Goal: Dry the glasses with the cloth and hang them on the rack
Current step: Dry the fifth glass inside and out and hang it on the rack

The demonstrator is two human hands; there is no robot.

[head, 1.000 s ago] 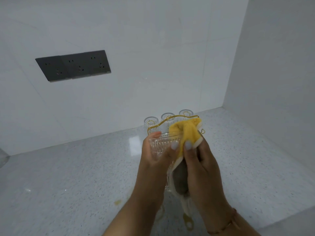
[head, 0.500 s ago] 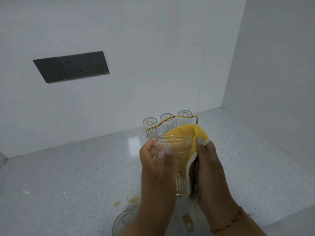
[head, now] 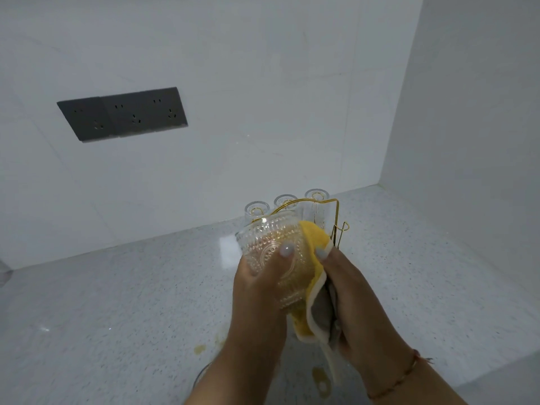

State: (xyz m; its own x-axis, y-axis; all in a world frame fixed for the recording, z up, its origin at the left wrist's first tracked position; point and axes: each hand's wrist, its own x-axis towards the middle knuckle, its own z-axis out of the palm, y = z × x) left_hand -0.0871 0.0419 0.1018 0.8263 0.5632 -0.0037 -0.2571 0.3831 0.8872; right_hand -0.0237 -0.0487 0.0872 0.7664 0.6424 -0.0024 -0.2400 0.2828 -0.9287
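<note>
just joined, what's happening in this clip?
A person is drying a patterned glass over a speckled counter. The left hand grips the glass, and the right hand holds a yellow cloth against its side. Behind them a gold wire rack stands on the counter with three clear glasses hung upside down on it. The glass in hand is not yet on the rack.

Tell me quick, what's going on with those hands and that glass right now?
Left hand grips patterned glass. Right hand presses yellow cloth on its side. Three glasses already on gold rack behind. Nothing blocking.
</note>
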